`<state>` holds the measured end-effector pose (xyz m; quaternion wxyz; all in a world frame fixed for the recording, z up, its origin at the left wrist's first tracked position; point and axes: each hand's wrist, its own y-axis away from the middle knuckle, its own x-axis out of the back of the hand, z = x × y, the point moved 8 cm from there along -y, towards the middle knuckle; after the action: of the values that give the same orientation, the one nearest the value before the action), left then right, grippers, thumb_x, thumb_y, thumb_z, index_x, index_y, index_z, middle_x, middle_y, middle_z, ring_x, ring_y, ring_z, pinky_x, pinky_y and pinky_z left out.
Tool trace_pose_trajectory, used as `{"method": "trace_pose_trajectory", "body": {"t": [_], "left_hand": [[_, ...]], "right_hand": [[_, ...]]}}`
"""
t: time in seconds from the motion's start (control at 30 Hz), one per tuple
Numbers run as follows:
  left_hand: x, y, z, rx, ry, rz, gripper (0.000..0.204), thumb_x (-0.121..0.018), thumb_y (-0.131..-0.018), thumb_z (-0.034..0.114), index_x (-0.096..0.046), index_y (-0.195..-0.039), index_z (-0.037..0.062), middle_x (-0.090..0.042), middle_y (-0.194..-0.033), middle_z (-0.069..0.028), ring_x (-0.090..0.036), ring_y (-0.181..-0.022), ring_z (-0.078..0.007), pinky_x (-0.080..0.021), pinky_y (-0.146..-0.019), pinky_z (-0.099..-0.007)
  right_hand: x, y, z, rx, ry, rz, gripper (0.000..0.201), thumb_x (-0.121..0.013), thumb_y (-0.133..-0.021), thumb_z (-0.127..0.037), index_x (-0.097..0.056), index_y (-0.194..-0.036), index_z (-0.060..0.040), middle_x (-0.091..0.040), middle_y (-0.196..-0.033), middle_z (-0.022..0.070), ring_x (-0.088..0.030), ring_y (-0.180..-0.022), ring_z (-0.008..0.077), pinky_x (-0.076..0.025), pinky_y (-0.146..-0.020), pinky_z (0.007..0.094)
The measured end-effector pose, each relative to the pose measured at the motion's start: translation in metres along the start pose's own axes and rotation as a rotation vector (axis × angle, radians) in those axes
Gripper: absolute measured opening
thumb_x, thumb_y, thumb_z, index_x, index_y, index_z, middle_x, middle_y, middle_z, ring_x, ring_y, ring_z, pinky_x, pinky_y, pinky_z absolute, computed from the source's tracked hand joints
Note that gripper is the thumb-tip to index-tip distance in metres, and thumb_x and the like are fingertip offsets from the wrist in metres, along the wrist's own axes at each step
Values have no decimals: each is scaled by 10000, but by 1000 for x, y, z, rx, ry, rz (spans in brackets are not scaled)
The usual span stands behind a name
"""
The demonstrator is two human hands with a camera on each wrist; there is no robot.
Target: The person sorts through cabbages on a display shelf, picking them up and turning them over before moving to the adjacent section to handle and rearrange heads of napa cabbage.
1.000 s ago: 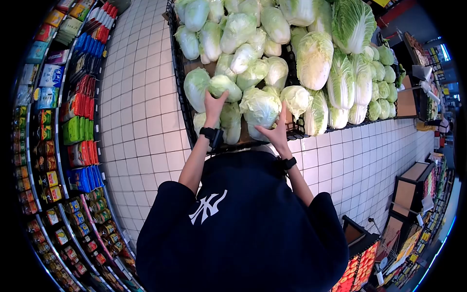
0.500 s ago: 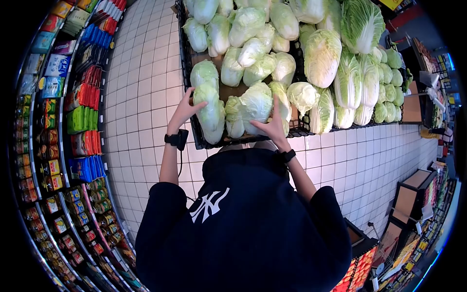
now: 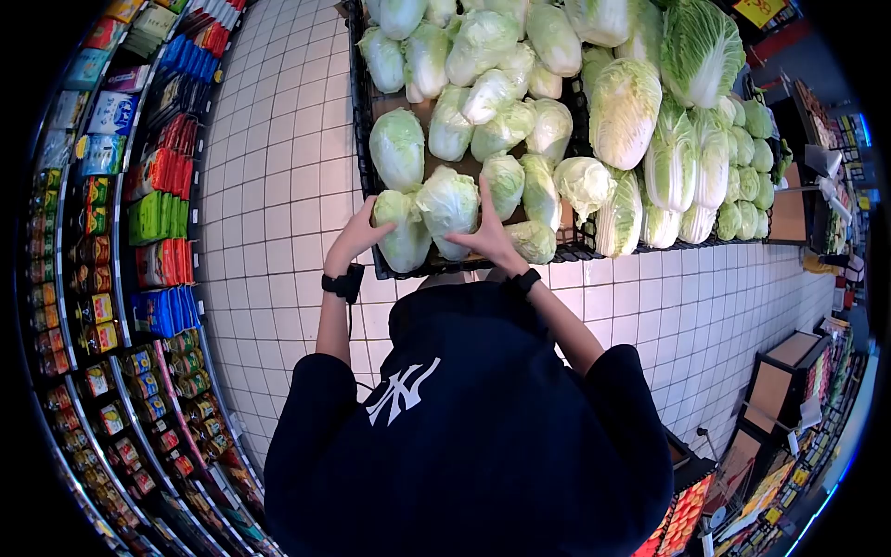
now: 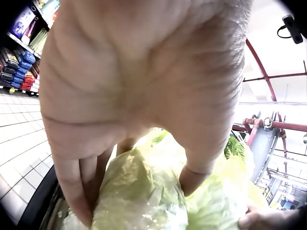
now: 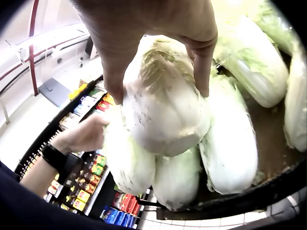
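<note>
At the bin's front left corner my left hand (image 3: 355,234) grips a plastic-wrapped napa cabbage (image 3: 401,243). The left wrist view shows that hand's thumb and fingers spread around the wrapped cabbage (image 4: 139,196). My right hand (image 3: 492,241) holds a second napa cabbage (image 3: 449,202) by its near right side, thumb and fingers on opposite sides. In the right wrist view this cabbage (image 5: 165,115) overlaps the ones below it, its pale base facing the camera. Behind the left one lies another cabbage (image 3: 397,148); a smaller one (image 3: 532,241) lies right of my right hand.
A black bin edge (image 3: 418,273) runs along the front. More napa cabbages (image 3: 483,46) are heaped at the back, with larger unwrapped ones (image 3: 626,111) and round cabbages (image 3: 747,172) further right. Packed shelves (image 3: 111,232) stand across the tiled floor (image 3: 269,186) on the left.
My left hand brought a cabbage to the front left corner and stays on it. My right hand then moved its cabbage leftward, beside the left one, uncovering cabbages to its right.
</note>
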<state>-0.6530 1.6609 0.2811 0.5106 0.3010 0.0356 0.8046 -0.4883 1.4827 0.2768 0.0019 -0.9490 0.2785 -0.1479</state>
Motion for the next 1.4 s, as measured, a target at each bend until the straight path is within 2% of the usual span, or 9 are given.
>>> {"method": "trace_pose_trajectory", "body": {"t": [0.23,0.37,0.57,0.63,0.73,1.07,1.23,1.37,1.4], "left_hand": [[3,6,-20,-6,63,23,582,-688,-809,190,-436,-1304,12,-591,-1181,-164,-586,-1078,-231,-464,-935,-349],[6,6,-23,-15,64,16,600,-692,-808,190,-433,-1321,17,-594,-1179,-155,-591,-1065,-227,-469,-925,-348],[-5,7,-45,91,97,-81,630,-714,-790,199,-441,-1329,19,-595,-1160,-143,-601,-983,-201,-501,-847,-324],[0,6,-41,-40,4,69,655,-735,-766,205,-447,-1328,30,-604,-1118,-133,-595,-920,-195,-505,-810,-316],[1,15,-30,53,27,74,654,-745,-748,212,-464,-1315,46,-604,-1087,-97,-571,-932,-193,-500,-832,-326],[-1,18,-32,-134,107,180,694,-732,-751,183,-437,-1370,82,-586,-1132,-150,-572,-989,-233,-471,-880,-340],[-1,17,-50,-48,-63,176,790,-732,-781,259,-343,-1432,38,-466,-1328,-192,-493,-1174,-280,-412,-990,-381],[-14,20,-56,-59,157,56,784,-713,-822,286,-305,-1461,85,-403,-1385,-171,-409,-1276,-292,-381,-1025,-451],[-6,23,-51,-78,22,189,766,-715,-815,263,-324,-1438,50,-442,-1336,-187,-445,-1231,-298,-382,-1023,-420]], "right_hand": [[-10,26,32,-156,209,-61,1252,-858,-592,-329,-39,-1506,-79,-351,-1387,295,-439,-1248,423,-396,-1034,433],[-15,21,30,-240,101,-80,1227,-863,-615,-314,-56,-1490,-20,-285,-1446,286,-318,-1351,382,-298,-1107,411],[-24,18,29,-243,135,-8,1221,-852,-623,-322,-45,-1496,-44,-348,-1359,308,-402,-1266,419,-347,-1069,427],[-29,21,32,-315,180,-44,1246,-855,-613,-335,-25,-1493,-35,-346,-1344,312,-419,-1243,433,-376,-1047,437],[-30,20,29,-237,241,-11,1255,-846,-611,-334,-1,-1495,-50,-342,-1320,317,-508,-1131,469,-457,-952,457],[-32,23,28,-255,217,-53,1307,-845,-643,-319,124,-1475,-41,-342,-1334,321,-483,-1174,459,-436,-984,441],[-2,31,28,-246,214,-206,1141,-818,-704,-389,-91,-1472,40,-292,-1446,305,-358,-1329,383,-295,-1105,407],[65,48,49,-131,621,-28,958,-826,-664,-360,-324,-1384,25,-427,-1292,312,-443,-1204,432,-375,-1028,439],[78,56,55,-135,623,-22,958,-826,-664,-360,-324,-1384,25,-427,-1292,312,-443,-1204,432,-375,-1028,439]]}}
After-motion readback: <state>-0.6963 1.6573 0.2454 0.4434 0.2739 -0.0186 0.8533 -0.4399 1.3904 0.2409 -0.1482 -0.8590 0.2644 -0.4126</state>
